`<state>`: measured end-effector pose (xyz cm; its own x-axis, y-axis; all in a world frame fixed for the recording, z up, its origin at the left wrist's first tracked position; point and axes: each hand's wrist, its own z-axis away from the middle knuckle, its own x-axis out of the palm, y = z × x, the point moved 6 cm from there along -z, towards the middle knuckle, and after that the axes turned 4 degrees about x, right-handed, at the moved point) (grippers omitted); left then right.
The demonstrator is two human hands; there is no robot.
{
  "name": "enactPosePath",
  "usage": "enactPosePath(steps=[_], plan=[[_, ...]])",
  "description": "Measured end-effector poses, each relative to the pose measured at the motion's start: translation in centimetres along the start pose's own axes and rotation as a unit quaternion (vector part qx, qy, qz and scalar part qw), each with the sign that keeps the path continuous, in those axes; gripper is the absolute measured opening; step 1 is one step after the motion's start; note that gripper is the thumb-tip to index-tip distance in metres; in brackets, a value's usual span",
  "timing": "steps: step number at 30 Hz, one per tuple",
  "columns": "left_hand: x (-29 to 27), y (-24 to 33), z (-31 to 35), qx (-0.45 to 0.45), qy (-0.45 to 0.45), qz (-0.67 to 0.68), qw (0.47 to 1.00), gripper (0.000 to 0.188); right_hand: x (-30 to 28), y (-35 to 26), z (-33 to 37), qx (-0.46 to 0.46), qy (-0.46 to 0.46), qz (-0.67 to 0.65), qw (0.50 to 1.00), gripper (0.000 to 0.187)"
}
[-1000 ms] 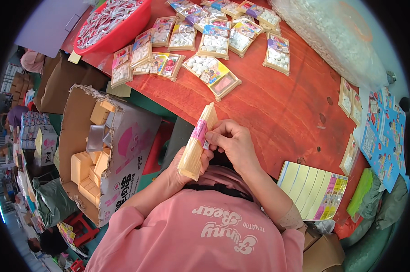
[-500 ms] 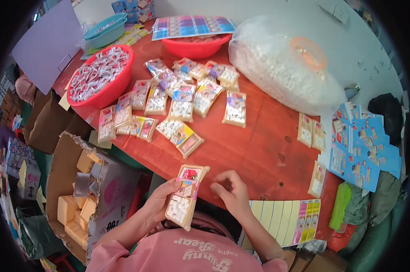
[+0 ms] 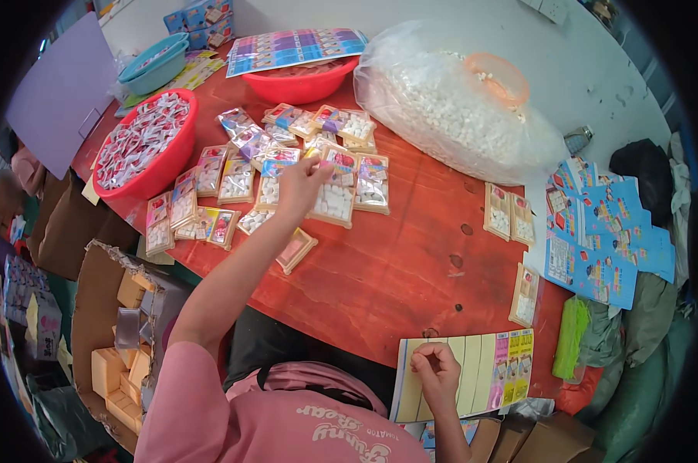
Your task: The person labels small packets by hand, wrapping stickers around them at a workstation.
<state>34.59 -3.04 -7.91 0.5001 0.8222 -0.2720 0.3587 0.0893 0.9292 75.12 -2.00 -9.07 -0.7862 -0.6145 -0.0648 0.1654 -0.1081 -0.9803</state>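
Note:
My left hand (image 3: 299, 185) reaches out over the red table with its fingers closed on the edge of a small tray pack (image 3: 335, 199). The pack is cream coloured and holds white cubes, with a red piece at its far end. It is among several similar packs (image 3: 372, 185), some overlapping. Close to my body, my right hand (image 3: 437, 372) is over a sticker sheet (image 3: 472, 359), thumb and fingers pinched together. Whatever the pinch holds, if anything, is too small to make out. The sheet has bare cream strips and pink and yellow labels at its right end.
A red basin of small wrapped pieces (image 3: 144, 143) stands at the left. Behind lie a sheet-covered red basin (image 3: 302, 83) and a large clear bag of white cubes (image 3: 457, 108). Blue printed packaging (image 3: 603, 239) is at the right. A carton of cream trays (image 3: 94, 309) stands lower left.
My left hand has carried the tray pack from near my body out to the other packs. My right hand has moved down and right onto the sticker sheet. The view has shifted slightly.

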Motion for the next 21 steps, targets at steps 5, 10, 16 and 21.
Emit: enactPosePath(steps=[5, 10, 16, 21], plan=[[1.9, 1.2, -1.9, 0.085, -0.057, -0.277, 0.955, 0.039, -2.5, 0.3, 1.8, -0.022, 0.045, 0.077, 0.996, 0.012], [3.2, 8.1, 4.5, 0.381, 0.006, -0.324, 0.866, 0.034, -5.3, -1.9, 4.5, -0.167, -0.008, 0.425, 0.890, 0.058], [18.2, 12.3, 20.4, 0.344, -0.385, -0.216, 0.828, 0.026, -3.1, 2.7, 6.8, -0.129, -0.064, 0.614, 0.776, 0.096], [27.1, 15.0, 25.5, 0.360, -0.384, -0.209, 0.824, 0.022, -1.2, 3.0, 6.4, -0.162, -0.074, 0.556, 0.812, 0.089]])
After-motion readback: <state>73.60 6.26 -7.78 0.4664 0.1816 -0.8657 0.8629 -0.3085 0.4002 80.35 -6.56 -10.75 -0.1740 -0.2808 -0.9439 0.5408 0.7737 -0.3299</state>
